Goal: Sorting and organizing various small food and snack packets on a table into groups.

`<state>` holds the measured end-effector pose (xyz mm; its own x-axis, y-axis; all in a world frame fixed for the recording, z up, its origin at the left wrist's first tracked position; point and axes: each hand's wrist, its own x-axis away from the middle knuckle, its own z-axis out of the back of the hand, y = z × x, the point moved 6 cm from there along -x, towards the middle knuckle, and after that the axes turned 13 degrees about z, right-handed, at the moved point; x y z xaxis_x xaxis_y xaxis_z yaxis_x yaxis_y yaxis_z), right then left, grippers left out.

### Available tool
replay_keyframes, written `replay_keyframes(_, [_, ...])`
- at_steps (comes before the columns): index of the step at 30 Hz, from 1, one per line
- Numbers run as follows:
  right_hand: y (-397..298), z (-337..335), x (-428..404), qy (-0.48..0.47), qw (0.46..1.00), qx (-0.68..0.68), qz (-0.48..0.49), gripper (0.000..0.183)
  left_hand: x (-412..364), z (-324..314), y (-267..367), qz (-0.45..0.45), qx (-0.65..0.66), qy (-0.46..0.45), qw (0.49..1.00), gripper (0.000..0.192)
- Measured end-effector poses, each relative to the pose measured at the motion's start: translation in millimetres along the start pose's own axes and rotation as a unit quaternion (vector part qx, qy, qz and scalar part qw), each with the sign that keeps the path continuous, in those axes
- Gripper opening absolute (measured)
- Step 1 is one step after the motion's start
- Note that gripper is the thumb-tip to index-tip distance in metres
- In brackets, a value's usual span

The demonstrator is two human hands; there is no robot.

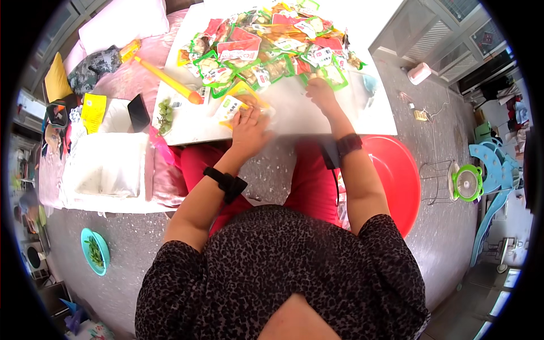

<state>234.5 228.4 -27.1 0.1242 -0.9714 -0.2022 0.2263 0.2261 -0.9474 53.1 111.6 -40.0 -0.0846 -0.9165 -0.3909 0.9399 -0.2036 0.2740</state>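
My left hand [249, 129] lies with spread fingers on a yellow-edged plastic food packet [230, 109] near the front edge of the white table [297, 114]. To the right, my right hand [321, 94] reaches over the table beside a green-edged food packet [333, 77]; its fingers are bent, and whether they grip anything is unclear. Beyond both hands a large heap of sealed food packets [272, 42] in red, green, yellow and clear plastic spreads over the table. A wristband sits on each of my wrists.
Green grapes [165, 117] and a yellow-orange tapered object [170, 80] lie at the table's left side. A phone [138, 113] and white cushion [108, 165] rest on the pink-covered bed at left. A large red basin [395, 182] stands right of my legs; a green fan [467, 182] is farther right.
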Motion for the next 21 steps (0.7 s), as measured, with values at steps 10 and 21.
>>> replay_keyframes(10, [-4,-28,-48,0.0,0.939,0.29,0.187,0.018,2,9,-2,0.013,0.024,-0.011,1.0,0.038])
replay_keyframes(21, [-44,-118,-79,-0.079,0.858,0.444,0.245,0.021,4,8,-3,0.015,0.023,0.014,1.0,0.037])
